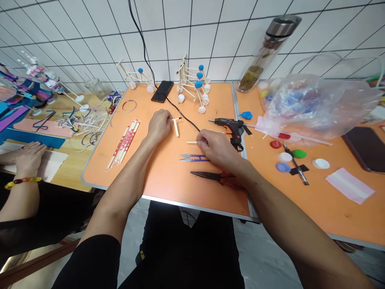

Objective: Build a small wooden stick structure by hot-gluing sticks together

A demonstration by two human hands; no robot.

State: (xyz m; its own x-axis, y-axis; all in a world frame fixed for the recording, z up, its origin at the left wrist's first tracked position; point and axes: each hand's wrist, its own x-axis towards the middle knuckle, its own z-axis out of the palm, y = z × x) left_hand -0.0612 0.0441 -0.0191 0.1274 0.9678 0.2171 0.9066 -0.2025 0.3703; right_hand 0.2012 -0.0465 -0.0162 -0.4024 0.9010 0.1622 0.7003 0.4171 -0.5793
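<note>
My left hand [160, 125] is closed with its fingertips at one end of a T-shaped piece of wooden sticks [176, 128], which has a dark tip. Pinched in my right hand [217, 145] is a short wooden stick [191, 142] that points left. Just below that hand lie purple-handled thread snips [192, 157], partly covered by it. Nearer the table's front edge are red-handled pliers [207, 175], whose handles run under my right forearm. A black hot glue gun [230, 125] rests beyond my right hand.
Stick models with blue caps [198, 84] stand by the wall near a phone [162, 91]. Wrapped chopsticks [124, 144] lie left. A black cable [180, 112] crosses the table. Right are a tall bottle [257, 68], a plastic bag [319, 108] and bottle caps [283, 167]. Another person's hands [30, 158] rest at left.
</note>
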